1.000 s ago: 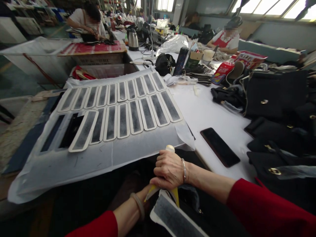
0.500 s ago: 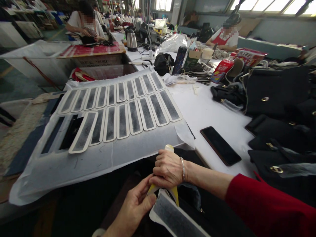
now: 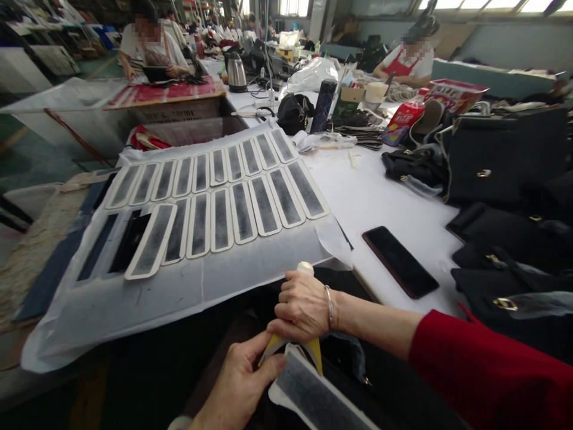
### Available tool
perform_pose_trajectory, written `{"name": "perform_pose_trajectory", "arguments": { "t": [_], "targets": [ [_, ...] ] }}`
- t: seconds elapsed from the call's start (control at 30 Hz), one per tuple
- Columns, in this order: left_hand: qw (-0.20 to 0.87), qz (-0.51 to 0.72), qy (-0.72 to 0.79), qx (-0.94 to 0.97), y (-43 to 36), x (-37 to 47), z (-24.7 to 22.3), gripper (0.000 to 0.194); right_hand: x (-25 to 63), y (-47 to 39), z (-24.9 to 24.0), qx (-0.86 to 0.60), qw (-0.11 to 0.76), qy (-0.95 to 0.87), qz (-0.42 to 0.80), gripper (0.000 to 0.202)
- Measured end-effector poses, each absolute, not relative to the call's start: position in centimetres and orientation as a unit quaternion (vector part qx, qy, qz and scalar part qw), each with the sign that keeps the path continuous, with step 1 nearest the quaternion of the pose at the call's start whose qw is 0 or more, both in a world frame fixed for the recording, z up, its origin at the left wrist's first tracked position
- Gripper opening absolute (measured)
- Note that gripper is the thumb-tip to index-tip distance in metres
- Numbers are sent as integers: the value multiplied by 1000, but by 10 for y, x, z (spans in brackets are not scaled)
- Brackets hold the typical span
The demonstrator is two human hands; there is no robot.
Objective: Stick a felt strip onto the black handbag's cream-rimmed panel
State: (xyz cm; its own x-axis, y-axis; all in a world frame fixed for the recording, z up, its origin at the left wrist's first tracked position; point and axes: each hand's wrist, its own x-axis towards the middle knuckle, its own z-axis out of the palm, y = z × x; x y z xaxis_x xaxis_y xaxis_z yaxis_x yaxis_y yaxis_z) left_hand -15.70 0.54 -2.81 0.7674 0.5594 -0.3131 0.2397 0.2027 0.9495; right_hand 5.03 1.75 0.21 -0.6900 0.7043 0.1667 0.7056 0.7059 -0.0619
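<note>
My right hand (image 3: 302,304), a bracelet at its wrist, is wrapped round a yellow tool (image 3: 316,355) whose pale end sticks up above the fist. Below the fist, the tool's yellow part spreads over the end of a dark strip with a pale border (image 3: 322,391). My left hand (image 3: 244,373) pinches that end of the strip between thumb and forefinger, its fingertips close to my right hand. Up and to the left, two rows of similar bordered strips (image 3: 220,221) lie on a pale sheet (image 3: 179,301). One strip (image 3: 152,242) lies slanted over its neighbour.
A black phone (image 3: 400,261) lies on the white table (image 3: 353,197), right of the sheet. Black bags (image 3: 501,167) are piled at the right. Behind stand a kettle (image 3: 236,73), a dark bottle (image 3: 323,106) and a red packet (image 3: 403,122). Two people sit farther back.
Both hands keep their hold and have barely moved; the strip's end has shifted slightly to the left. At the far left, the person's hands have moved apart around a dark piece.
</note>
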Motion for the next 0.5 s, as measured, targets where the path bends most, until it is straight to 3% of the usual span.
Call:
{"name": "perform_pose_trajectory", "arguments": {
  "t": [0.5],
  "targets": [
    [591,86,286,749,11,-155,-10,31,45,-1,11,-458,30,-888,17,50]
  ]
}}
